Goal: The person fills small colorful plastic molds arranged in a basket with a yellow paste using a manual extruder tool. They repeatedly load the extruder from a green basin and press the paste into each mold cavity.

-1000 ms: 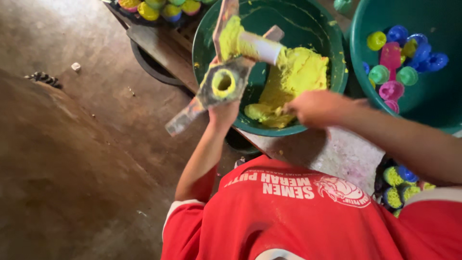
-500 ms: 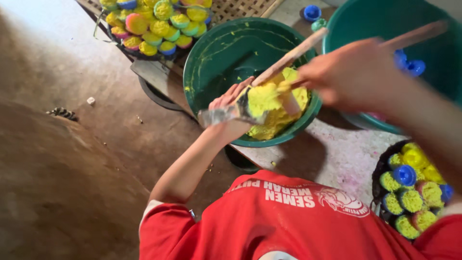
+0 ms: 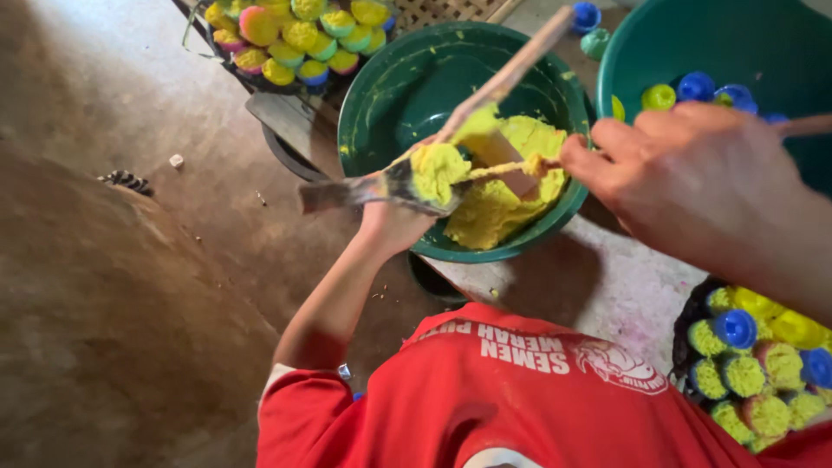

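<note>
My left hand [image 3: 392,224] grips a flat grey metal mould [image 3: 364,189] over the near rim of a dark green bowl [image 3: 374,87]. A lump of yellow dough [image 3: 436,169] sits packed on the mould. My right hand [image 3: 685,169] is closed on a thin stick [image 3: 507,168] smeared with dough, and its tip touches the lump. A long wooden stick [image 3: 520,62] slants up from the mould across the bowl. More yellow dough [image 3: 490,217] lies heaped in the bowl.
A teal basin [image 3: 646,43] at the upper right holds several coloured plastic caps. A tray of coloured dough cakes [image 3: 295,35] stands at the back. A dark basket [image 3: 737,364] of filled caps sits at the lower right. Brown earthen floor [image 3: 113,303] spreads to the left.
The mould is now heaped with dough instead of showing a ring. My right hand has come closer to the camera and brought the thin stick against the lump.
</note>
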